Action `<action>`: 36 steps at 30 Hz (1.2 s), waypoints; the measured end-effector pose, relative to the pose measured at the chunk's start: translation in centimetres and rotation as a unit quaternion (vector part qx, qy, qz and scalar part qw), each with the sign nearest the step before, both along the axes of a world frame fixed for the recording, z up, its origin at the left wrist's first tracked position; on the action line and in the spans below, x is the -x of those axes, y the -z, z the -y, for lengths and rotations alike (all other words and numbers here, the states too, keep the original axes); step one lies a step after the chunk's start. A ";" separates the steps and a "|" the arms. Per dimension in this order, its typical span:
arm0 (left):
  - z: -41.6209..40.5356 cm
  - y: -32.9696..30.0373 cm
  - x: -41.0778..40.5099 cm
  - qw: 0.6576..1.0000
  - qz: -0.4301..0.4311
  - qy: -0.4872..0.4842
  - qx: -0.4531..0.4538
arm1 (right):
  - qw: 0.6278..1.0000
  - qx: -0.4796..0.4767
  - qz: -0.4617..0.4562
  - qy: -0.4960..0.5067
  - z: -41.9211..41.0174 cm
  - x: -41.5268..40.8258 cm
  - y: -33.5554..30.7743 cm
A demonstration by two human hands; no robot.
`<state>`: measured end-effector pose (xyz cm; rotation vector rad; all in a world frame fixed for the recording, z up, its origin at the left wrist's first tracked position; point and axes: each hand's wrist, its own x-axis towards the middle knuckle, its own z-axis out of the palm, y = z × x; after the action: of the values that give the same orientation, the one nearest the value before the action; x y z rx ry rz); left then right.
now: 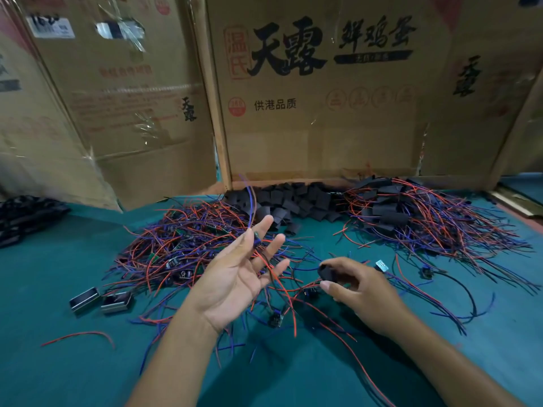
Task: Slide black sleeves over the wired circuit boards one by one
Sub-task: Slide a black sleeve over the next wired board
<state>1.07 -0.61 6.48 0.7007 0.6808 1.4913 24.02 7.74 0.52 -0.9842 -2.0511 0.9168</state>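
Teal cloth covers the worktop (73,362), and cardboard boxes (323,113) stand as a wall along its far edge. Against that wall lies a heap of loose black sleeves (291,201). Left of it, toward the middle, spreads a tangle of bare boards (182,254) with red and blue wires; right of it, toward the far right corner, a second tangle (417,218) shows boards already sleeved.

Above the near middle, the left hand (235,280) is raised palm up, fingers spread and fairly straight. A small board (256,236) rests at its fingertips, thumb beside it, its wires running up and also trailing down across the palm. Whether thumb and finger actually pinch it I cannot tell.

Just right of it, the right hand (361,292) hangs low over the cloth, thumb and curled fingers pinching one sleeve (326,273). Stray wires cross between the two hands and under the right one, and a lone board (276,318) lies beneath the left wrist.

Two small metal-edged blocks (100,299) sit side by side near the left edge, with a single red wire (79,336) nearer. Dark bundled material (26,215) piles at the far left corner.
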 end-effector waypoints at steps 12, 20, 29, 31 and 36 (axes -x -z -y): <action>-0.1 0.1 1.2 0.971 0.111 -0.166 -0.135 | 0.993 0.025 0.021 -0.111 2.2 0.8 -1.4; 0.5 -0.6 1.6 0.948 0.072 -0.230 -0.209 | 0.980 -0.163 0.112 0.020 5.9 2.3 -1.7; 0.9 -0.8 0.0 0.948 0.022 -0.215 -0.233 | 0.989 -0.094 0.092 0.074 7.7 4.1 -0.6; 0.9 -0.8 -0.4 0.948 0.015 -0.214 -0.233 | 0.988 -0.094 0.091 0.084 7.7 4.1 -0.6; 1.1 -1.0 -1.0 0.952 0.013 -0.200 -0.232 | 0.988 -0.083 0.089 0.098 8.0 4.3 -0.8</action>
<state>2.09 -1.73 7.46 0.9321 0.4684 2.0688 19.70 -0.23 1.34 -1.1871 -2.0933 0.5644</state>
